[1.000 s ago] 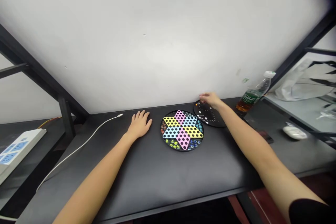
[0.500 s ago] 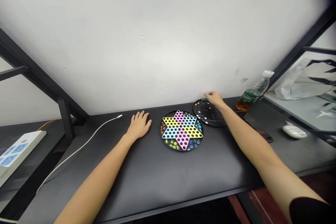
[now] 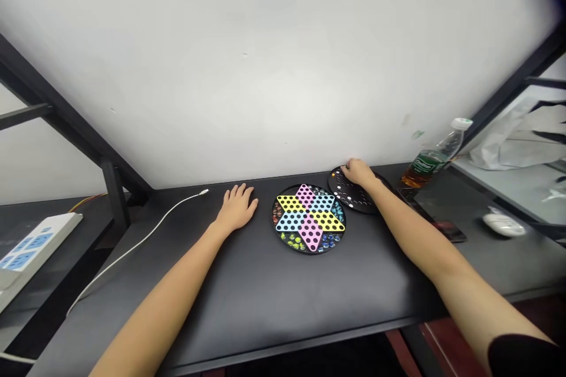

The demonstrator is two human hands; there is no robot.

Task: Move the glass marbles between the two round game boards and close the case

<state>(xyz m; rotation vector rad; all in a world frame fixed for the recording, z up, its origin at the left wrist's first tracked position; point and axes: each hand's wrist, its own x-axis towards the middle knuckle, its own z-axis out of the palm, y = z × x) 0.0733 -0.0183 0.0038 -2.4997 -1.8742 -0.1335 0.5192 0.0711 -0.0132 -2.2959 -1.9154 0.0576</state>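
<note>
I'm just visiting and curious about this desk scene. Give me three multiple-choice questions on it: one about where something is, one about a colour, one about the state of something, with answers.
1. Where does the right hand rest?
A. on the black round board
B. on the bottle
C. on the white cable

2. Which colours make up the star on the star board?
A. red, green, white
B. yellow, pink, light blue
C. orange, purple, grey

3. How does the left hand lie?
A. clenched around a marble
B. raised in the air
C. flat on the desk, fingers spread

Answers:
1. A, the fingers sit on the black board's far edge, behind and to the right of the star board.
2. B, its points are yellow, pink and light blue.
3. C, the palm is down, holding nothing.
</note>
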